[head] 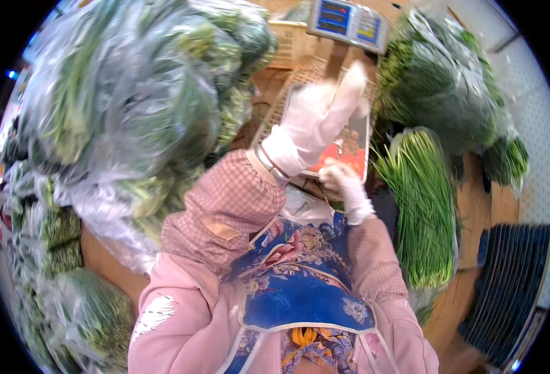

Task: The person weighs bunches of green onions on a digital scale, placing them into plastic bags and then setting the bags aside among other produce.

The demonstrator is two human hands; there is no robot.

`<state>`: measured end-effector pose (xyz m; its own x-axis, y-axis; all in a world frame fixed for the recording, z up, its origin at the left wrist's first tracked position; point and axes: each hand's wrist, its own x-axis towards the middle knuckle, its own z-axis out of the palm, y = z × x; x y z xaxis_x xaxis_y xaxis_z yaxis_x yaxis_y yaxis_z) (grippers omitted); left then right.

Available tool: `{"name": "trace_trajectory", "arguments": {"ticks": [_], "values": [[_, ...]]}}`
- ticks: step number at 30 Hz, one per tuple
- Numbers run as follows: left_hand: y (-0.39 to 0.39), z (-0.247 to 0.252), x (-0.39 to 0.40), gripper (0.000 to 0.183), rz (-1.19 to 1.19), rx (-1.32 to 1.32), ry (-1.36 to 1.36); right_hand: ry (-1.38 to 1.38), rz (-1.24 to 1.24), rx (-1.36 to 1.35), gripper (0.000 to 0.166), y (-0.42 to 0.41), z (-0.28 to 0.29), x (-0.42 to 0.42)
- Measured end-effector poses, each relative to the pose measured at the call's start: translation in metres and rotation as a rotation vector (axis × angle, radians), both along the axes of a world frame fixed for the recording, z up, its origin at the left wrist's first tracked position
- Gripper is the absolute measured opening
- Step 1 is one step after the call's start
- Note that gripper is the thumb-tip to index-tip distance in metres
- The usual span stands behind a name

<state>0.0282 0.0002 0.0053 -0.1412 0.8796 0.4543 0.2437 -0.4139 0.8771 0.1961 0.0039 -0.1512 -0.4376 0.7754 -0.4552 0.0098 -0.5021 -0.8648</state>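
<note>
My left hand (319, 112), in a white glove with a watch or band at the wrist, reaches forward over a tray with a red printed surface (349, 145). It is blurred, and whether it holds anything does not show. My right hand (340, 180), also in a pale glove, is at the tray's near edge with curled fingers; what lies inside them is hidden. The tray stands by a slatted plastic crate (275, 114). Right of my right hand lies a large bundle of long green chives or similar stalks (419, 210), partly in clear plastic.
A digital scale (347, 23) stands at the front, beside a yellowish plastic basket (288, 44). Big clear bags of leafy greens (130, 93) crowd the left. More bagged greens (443, 89) lie at front right. A dark ribbed stack or mat (508, 290) is at lower right.
</note>
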Motion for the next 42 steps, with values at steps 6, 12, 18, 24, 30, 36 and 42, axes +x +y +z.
{"name": "trace_trajectory", "arguments": {"ticks": [6, 12, 18, 24, 30, 36, 42], "values": [[0.006, -0.206, -0.028, 0.04, 0.118, -0.863, -0.08, -0.884, 0.512, 0.302, 0.034, -0.044, -0.157, 0.02], [0.017, -0.165, -0.009, 0.035, 0.041, -0.787, -0.314, -1.006, 0.78, 0.22, 0.026, -0.043, -0.2, 0.01], [0.035, -0.143, -0.008, 0.03, 0.083, -0.716, -0.39, -0.972, 0.88, 0.311, 0.025, -0.054, -0.258, -0.019], [0.05, -0.146, -0.005, 0.03, 0.05, -0.878, -0.413, -0.774, 1.122, 0.196, 0.025, -0.087, -0.259, -0.064], [0.066, -0.157, 0.012, 0.03, -0.028, -0.839, -0.484, -0.626, 1.12, 0.182, 0.026, -0.085, -0.244, -0.057], [0.067, -0.173, 0.01, 0.035, 0.013, -0.752, -0.347, -0.714, 0.817, 0.482, 0.02, -0.048, -0.163, -0.055], [0.044, -0.185, 0.021, 0.042, 0.098, -0.779, 0.004, -0.537, 0.578, 0.434, 0.03, -0.056, -0.08, -0.021]]}}
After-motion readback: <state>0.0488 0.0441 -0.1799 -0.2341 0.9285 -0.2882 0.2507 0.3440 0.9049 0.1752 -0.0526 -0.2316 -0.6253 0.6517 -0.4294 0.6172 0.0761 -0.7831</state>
